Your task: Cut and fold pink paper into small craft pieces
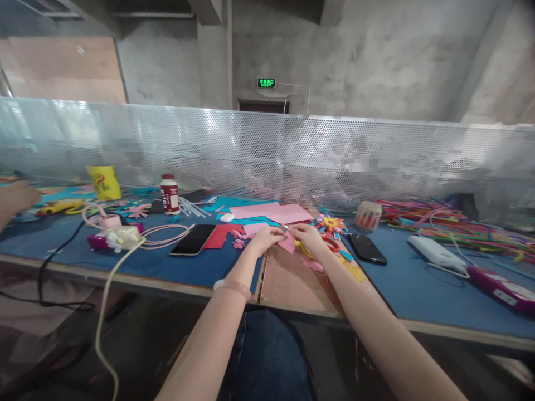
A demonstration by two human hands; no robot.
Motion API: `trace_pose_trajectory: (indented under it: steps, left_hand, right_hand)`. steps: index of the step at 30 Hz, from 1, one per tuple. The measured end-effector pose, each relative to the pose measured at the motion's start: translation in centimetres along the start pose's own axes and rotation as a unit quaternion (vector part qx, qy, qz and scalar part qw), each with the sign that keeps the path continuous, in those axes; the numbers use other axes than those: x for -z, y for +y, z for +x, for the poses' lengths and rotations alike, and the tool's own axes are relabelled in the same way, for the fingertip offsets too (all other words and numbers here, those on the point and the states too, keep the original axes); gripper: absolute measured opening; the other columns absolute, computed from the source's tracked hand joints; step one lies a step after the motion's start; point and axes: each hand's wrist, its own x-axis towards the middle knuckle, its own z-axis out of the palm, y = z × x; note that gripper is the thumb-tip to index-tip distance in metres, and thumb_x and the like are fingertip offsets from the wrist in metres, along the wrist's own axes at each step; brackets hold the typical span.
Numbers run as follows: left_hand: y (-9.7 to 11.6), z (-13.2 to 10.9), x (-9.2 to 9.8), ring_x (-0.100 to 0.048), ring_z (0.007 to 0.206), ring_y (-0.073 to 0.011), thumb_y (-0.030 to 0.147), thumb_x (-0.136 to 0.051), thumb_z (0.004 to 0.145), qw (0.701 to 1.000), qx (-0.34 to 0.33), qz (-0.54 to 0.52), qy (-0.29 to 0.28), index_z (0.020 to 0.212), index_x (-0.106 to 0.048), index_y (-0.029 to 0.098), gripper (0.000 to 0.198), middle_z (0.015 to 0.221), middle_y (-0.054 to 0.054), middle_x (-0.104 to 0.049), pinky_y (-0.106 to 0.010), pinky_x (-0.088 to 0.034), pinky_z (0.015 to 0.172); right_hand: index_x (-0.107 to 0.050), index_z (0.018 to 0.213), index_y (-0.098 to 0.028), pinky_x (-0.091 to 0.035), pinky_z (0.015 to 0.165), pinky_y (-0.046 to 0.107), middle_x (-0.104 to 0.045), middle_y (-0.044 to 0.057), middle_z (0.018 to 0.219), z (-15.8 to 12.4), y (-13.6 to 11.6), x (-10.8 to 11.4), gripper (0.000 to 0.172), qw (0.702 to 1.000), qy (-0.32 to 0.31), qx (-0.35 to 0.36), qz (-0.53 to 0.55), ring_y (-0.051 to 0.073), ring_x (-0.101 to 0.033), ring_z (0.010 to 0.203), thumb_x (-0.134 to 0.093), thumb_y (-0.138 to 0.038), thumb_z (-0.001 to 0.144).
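Note:
A small piece of pink paper point(287, 244) is between my two hands, just above the bare wooden part of the table point(288, 278). My left hand point(268, 239) pinches it from the left. The fingers of my right hand point(308, 239) close on its upper right side. A small greyish thing point(284, 227) shows at the fingertips, too blurred to name. Under my right hand lie yellow and orange curved pieces, partly hidden by it. Larger pink paper sheets point(271, 211) lie behind my hands, with small pink cut paper pieces point(239, 239) on the left.
A black phone point(193, 240), red paper point(216, 236) and a Costa bottle point(169, 195) are left. To the right are a paper flower point(331, 223), another phone point(368, 248), a white device point(437, 252) and colourful strips point(418, 217). Another person's hand point(19, 197) is far left.

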Motion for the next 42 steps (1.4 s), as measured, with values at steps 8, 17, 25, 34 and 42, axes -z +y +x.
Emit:
trace_pose_trajectory:
  steps: [8,17,25,34,42]
  left_hand:
    - [0.2,-0.1,-0.1,-0.054,0.064,-0.0128,0.026,-0.071,0.058,1.000,0.013,-0.013,-0.005,0.073,-0.070,0.013,0.020,0.069,-0.002,-0.064,-0.025,-0.040,0.061]
    - [0.1,-0.1,0.1,-0.053,0.060,-0.0114,0.025,-0.071,0.059,1.000,0.012,-0.013,-0.009,0.073,-0.069,0.012,0.019,0.067,-0.002,-0.062,-0.023,-0.039,0.058]
    - [0.5,-0.3,0.0,-0.047,0.053,-0.0073,0.029,-0.071,0.059,0.996,0.040,-0.078,0.004,0.076,-0.068,0.011,0.025,0.063,0.000,-0.055,-0.021,-0.040,0.051]
    - [-0.2,0.1,0.3,-0.051,0.053,-0.0085,0.026,-0.068,0.061,0.995,0.028,-0.089,0.032,0.075,-0.067,0.012,0.020,0.064,-0.002,-0.059,-0.021,-0.042,0.050]
    - [-0.8,0.6,0.6,-0.052,0.056,-0.0092,0.025,-0.070,0.058,0.992,0.028,-0.092,0.087,0.070,-0.066,0.013,0.017,0.064,-0.001,-0.061,-0.021,-0.042,0.054]
  right_hand:
    - [-0.067,0.074,-0.014,-0.040,0.061,0.025,-0.065,0.002,0.068,0.0,0.0,-0.1,0.034,1.000,0.029,-0.011,0.000,0.014,-0.054,0.063,-0.067,-0.044,0.057]
    - [-0.064,0.068,-0.014,-0.039,0.059,0.024,-0.062,0.002,0.066,0.4,0.6,-0.4,0.029,0.998,0.056,0.007,0.012,0.013,-0.051,0.061,-0.066,-0.042,0.059]
    - [-0.065,0.070,-0.013,-0.037,0.059,0.024,-0.061,0.002,0.066,-0.3,-0.5,-0.6,0.037,0.991,0.000,0.063,-0.118,0.013,-0.050,0.062,-0.054,-0.049,0.072]
    - [-0.055,0.057,-0.014,-0.034,0.056,0.022,-0.051,-0.001,0.058,-0.3,-0.7,-0.4,0.039,0.984,-0.053,0.063,-0.156,0.011,-0.043,0.057,-0.055,-0.052,0.070]
    - [-0.054,0.059,-0.014,-0.031,0.053,0.022,-0.048,-0.002,0.057,-0.1,-0.1,-0.3,0.032,0.986,-0.075,0.042,-0.145,0.010,-0.040,0.056,-0.058,-0.045,0.066]
